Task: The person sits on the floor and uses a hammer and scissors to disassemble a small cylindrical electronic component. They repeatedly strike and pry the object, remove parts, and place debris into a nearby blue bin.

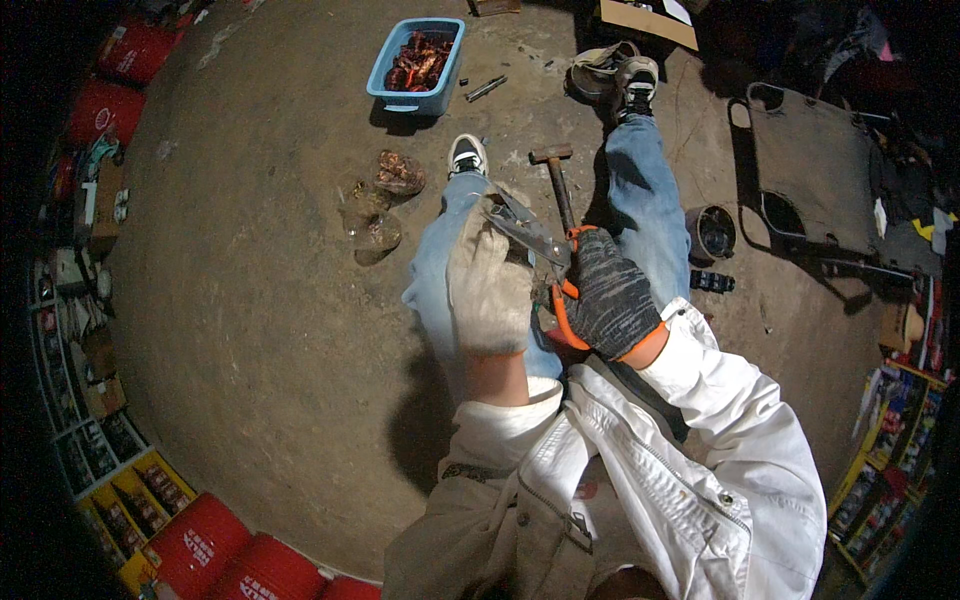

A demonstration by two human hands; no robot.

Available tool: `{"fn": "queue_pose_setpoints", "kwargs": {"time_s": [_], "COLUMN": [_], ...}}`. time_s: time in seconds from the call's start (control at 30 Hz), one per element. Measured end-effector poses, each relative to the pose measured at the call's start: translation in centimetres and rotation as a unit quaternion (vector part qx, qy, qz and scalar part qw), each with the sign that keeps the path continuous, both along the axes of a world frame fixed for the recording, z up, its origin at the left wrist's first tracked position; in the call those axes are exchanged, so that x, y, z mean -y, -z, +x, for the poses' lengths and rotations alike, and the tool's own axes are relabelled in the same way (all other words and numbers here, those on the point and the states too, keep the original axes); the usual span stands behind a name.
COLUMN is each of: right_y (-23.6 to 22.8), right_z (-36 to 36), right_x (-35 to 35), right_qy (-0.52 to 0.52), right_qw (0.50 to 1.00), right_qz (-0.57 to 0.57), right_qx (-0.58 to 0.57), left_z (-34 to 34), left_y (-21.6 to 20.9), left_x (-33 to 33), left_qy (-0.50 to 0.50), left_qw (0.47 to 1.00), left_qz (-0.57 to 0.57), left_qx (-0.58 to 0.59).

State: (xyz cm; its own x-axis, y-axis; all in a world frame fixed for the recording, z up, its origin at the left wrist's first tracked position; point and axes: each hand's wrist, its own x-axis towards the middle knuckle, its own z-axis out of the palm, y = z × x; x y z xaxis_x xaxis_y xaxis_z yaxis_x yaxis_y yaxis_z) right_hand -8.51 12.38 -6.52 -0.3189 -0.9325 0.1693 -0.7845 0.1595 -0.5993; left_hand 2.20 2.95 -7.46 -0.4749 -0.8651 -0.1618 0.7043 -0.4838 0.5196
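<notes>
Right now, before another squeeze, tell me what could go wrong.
The pliers in the right hand could slip and nip the left hand, which is close by at the metal piece. The hammer between the legs might trip someone standing up.

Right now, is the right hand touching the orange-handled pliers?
Touching: the head view shows the gloved right hand closed on the pliers at their orange handles.
</notes>
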Motion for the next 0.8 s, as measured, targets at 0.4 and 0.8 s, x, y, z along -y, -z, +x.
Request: {"fn": "queue_pose_setpoints", "kwargs": {"time_s": [0.4,0.8], "right_y": [0.3,1.2], "right_z": [0.2,0.5], "right_x": [-0.3,-0.6], "right_qy": [-0.029,-0.019], "right_qw": [0.997,0.999], "right_qz": [0.012,0.025], "right_qx": [0.064,0.016], "left_z": [-0.6,-1.5], "left_y": [-0.5,-0.5], "left_x": [-0.8,-1.0], "left_qy": [-0.081,-0.118], "left_qw": [0.993,0.896], "left_qz": [-0.024,-0.171], "left_qx": [0.081,0.392]}}
